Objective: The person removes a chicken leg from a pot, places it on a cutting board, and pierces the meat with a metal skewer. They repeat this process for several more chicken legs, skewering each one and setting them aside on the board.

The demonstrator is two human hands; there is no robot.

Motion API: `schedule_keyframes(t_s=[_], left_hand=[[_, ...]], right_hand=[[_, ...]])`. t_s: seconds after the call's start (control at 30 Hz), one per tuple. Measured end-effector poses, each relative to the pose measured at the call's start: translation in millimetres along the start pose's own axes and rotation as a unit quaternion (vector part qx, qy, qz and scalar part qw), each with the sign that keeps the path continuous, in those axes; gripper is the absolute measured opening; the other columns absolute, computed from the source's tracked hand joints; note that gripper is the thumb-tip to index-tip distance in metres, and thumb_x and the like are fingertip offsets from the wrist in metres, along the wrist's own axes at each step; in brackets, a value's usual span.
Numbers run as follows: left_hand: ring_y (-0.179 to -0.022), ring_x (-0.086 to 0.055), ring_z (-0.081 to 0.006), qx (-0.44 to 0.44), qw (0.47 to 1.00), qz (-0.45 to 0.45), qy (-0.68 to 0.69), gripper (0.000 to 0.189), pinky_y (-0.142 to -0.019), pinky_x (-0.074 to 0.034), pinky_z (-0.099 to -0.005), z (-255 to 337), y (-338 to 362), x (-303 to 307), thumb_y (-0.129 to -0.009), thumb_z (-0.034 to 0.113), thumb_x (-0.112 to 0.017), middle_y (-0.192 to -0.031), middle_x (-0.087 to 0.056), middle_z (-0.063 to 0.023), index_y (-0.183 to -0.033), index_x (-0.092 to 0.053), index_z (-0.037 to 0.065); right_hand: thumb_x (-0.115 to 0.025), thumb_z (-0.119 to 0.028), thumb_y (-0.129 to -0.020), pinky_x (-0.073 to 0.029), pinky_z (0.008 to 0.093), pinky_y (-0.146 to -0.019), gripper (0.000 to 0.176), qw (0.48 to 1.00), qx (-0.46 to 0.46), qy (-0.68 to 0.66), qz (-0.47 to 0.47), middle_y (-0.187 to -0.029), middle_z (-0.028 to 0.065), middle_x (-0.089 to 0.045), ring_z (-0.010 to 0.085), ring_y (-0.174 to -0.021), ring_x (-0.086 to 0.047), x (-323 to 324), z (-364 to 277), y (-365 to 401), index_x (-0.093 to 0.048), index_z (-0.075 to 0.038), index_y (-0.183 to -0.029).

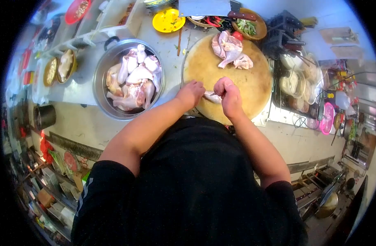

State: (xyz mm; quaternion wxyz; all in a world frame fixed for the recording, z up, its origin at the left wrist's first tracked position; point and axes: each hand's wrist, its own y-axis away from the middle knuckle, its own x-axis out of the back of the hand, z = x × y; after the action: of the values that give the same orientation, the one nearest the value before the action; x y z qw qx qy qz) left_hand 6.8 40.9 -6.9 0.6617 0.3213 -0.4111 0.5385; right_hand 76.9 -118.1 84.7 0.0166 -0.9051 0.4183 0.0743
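Near the front edge of a round wooden board, a small pale piece of meat lies between my hands. My left hand is closed at its left end, fingers bent around it. Over its right end, my right hand is curled in a fist; whatever is inside the fingers is hidden. Raw chicken pieces rest at the back of the board. To the left, a large steel pot holds several chicken legs.
Behind the board are a cleaver, a yellow plate, a chopstick and a bowl of cut greens. At right stands a tray with bowls. Two small bowls with food sit at far left.
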Motion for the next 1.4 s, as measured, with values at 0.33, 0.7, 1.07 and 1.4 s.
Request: schedule_keyframes(t_s=[0.33,0.7,1.07,1.4], left_hand=[[-0.094,-0.056,-0.0292,0.004,0.999,0.024,0.024,0.006,-0.087,-0.046,-0.0373,-2,1,-4,-0.076,0.006,-0.058,-0.092,-0.057,-0.0093,-0.079,-0.062,0.008],[-0.101,-0.056,-0.0217,0.004,1.000,-0.018,-0.021,0.013,-0.092,-0.042,-0.0313,0,-1,-4,-0.078,0.009,-0.057,-0.097,-0.061,-0.0054,-0.086,-0.067,0.013],[-0.100,-0.057,-0.0192,-0.002,0.996,-0.075,-0.056,0.014,-0.092,-0.040,-0.0316,6,-11,12,-0.079,0.009,-0.056,-0.098,-0.062,-0.0045,-0.087,-0.067,0.014],[-0.101,-0.056,-0.0229,-0.009,1.000,-0.017,-0.022,0.018,-0.092,-0.043,-0.0340,-5,-2,-2,-0.079,0.008,-0.057,-0.100,-0.061,-0.0049,-0.093,-0.066,0.014]], right_hand=[[-0.032,-0.025,-0.099,-0.034,0.0289,-0.068,0.033,1.000,0.000,0.026,-0.003,-0.072,0.0055,-0.039,0.0155,-0.070,-0.037,-2,2,-1,-0.041,-0.005,-0.075],[-0.034,-0.018,-0.099,-0.035,0.0301,-0.063,0.029,0.997,0.024,0.073,-0.017,-0.071,0.0039,-0.039,0.0144,-0.068,-0.038,-12,17,6,-0.042,-0.003,-0.076],[-0.036,-0.020,-0.098,-0.042,0.0346,-0.073,0.031,0.981,-0.002,0.175,-0.084,-0.080,0.0146,-0.052,0.0248,-0.075,-0.050,-2,-4,2,-0.056,0.002,-0.089],[-0.035,-0.023,-0.100,-0.045,0.0388,-0.076,0.035,0.963,0.009,0.251,-0.099,-0.085,0.0197,-0.056,0.0320,-0.080,-0.056,-11,-16,-2,-0.060,0.002,-0.102]])
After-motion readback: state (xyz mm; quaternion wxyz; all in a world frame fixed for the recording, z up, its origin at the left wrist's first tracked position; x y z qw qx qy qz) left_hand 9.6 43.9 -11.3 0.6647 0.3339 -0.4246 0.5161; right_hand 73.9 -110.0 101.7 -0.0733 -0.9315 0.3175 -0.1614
